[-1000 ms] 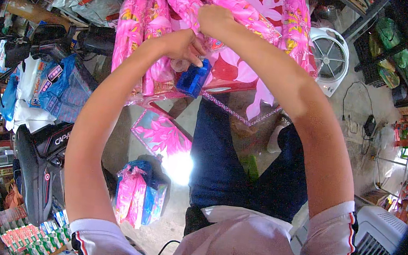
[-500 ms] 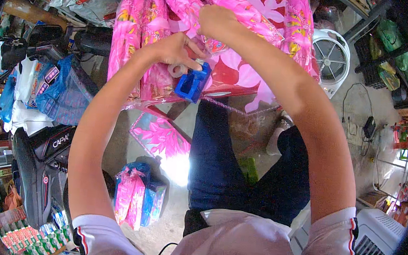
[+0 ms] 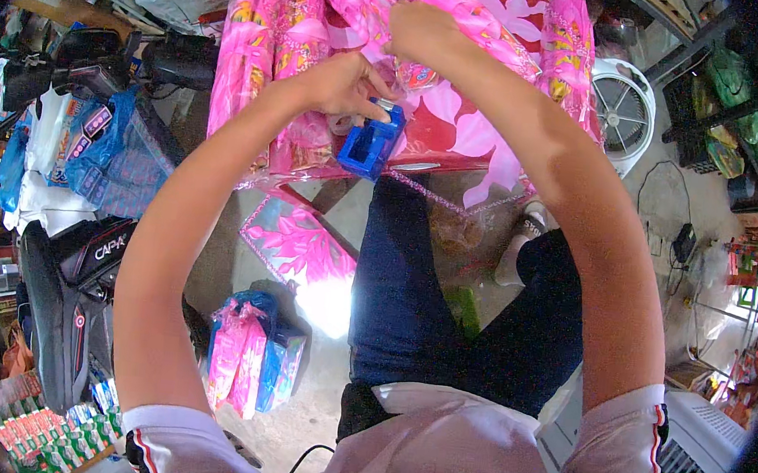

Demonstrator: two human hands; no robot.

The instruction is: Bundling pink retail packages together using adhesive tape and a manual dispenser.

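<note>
My left hand (image 3: 346, 87) is bent over the table's near edge, thumb and fingers closed at the upper end of a blue tape dispenser (image 3: 367, 149). A pale roll of clear tape (image 3: 341, 125) shows partly under the fingers. My right hand (image 3: 420, 32) is closed against a pink plastic-wrapped package (image 3: 351, 1) lying slantwise; its fingertips are hidden behind the hand. Further pink wrapped packages (image 3: 250, 42) lie side by side at the left, one (image 3: 456, 7) lies to the right of my right hand, and another (image 3: 568, 49) at the right end.
A red cloth with pink leaf shapes (image 3: 439, 137) covers the table under clear plastic. A white fan (image 3: 624, 110) stands at the right. On the floor are pink and blue bags (image 3: 245, 351); a motorbike seat (image 3: 51, 324) is at the left. A black cable (image 3: 674, 201) trails across the floor.
The whole view has shifted slightly, the table scene moving right and up a little. Both hands keep nearly the same places on the dispenser and the package.
</note>
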